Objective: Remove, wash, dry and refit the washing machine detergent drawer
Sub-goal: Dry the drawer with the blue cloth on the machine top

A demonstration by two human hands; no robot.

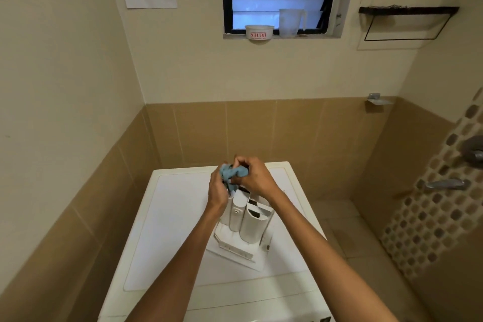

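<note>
R hand (254, 178) fingers curled, pinching a bunched blue cloth (233, 173). L hand (218, 189) fingers also curled round the cloth from the other side. Its lower fingers sit by the drawer's top edge; can't tell if they grip that wall too. The cloth is at the upper end of the detergent drawer (247, 222). The drawer stands on end, wide flat end down, on the washing machine top (167, 217), a bit right of centre and slightly tilted. Looks like the drying step; refit not yet done.

Handling, my guess: the drawer is light, stiff moulded plastic w/ thin walls, prob. slick if damp. It's tall on a small base, so it tips easily. Best hold is the outer side walls or the flat end, not the thin inner dividers. The cloth is soft and limp, and pushes into channels OK.

Count: 1 drawer, at least 2 long channels showing; 1 cloth; 2 hands. On the window sill: 1 white bowl (259, 32) marked SHUBH and 1 clear measuring jug (291, 22).
</note>
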